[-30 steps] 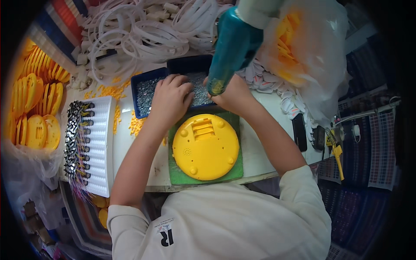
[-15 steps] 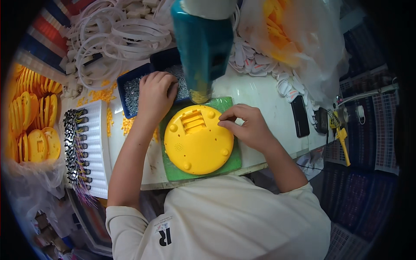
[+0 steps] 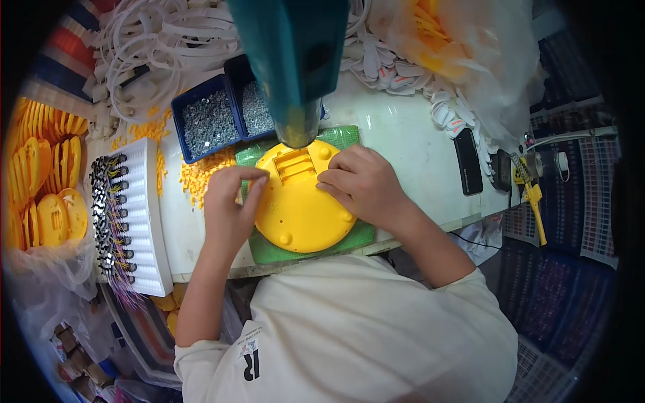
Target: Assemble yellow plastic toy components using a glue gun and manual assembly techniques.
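A round yellow plastic housing (image 3: pixel 302 215) lies on a green mat (image 3: pixel 269 252), its open rectangular compartment toward the far side. My left hand (image 3: pixel 232 201) is at the housing's left edge, thumb and forefinger pinched together; anything between them is too small to make out. Over the right part of the housing, my right hand (image 3: pixel 366 185) has its fingers bunched, fingertips down near the compartment, and what they hold is hidden. A teal power screwdriver (image 3: pixel 292 54) hangs upright above the far edge of the housing, its tip close to it.
Two blue bins (image 3: pixel 208 124) of small screws stand at the far left of the mat, with small yellow pieces (image 3: pixel 201 178) beside them. A white tray (image 3: pixel 151 221) of wired parts lies left. Yellow shells (image 3: pixel 50 174) fill a bag. A black phone (image 3: pixel 467 161) lies right.
My left hand has come out of the screw bin to the housing's left edge. My right hand has moved inward over the housing. The whole view has shifted slightly.
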The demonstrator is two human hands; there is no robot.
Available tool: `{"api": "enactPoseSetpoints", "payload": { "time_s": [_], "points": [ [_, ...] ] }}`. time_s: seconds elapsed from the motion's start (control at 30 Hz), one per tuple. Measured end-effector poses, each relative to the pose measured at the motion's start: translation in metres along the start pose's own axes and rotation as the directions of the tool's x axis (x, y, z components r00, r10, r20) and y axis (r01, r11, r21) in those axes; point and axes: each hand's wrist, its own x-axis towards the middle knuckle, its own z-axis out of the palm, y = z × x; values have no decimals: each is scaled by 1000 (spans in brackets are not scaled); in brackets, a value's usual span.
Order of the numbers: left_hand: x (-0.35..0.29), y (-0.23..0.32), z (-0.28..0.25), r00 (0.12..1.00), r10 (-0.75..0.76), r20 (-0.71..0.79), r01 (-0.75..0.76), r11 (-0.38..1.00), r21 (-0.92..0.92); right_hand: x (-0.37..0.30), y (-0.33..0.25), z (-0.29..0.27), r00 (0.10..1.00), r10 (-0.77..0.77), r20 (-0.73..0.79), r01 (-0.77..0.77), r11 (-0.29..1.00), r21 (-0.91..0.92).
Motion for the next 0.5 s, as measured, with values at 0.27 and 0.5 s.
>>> {"api": "enactPoseSetpoints", "payload": {
  "time_s": [0.27,0.5],
  "points": [
    [-43,11,-4,962,206,182,-227,969,102,39,23,-11,999,42,10,-43,995,88],
    [-42,12,-7,940,292,175,-319,935,157,102,51,20,995,-86,-52,78,989,-124]
  ]
}}
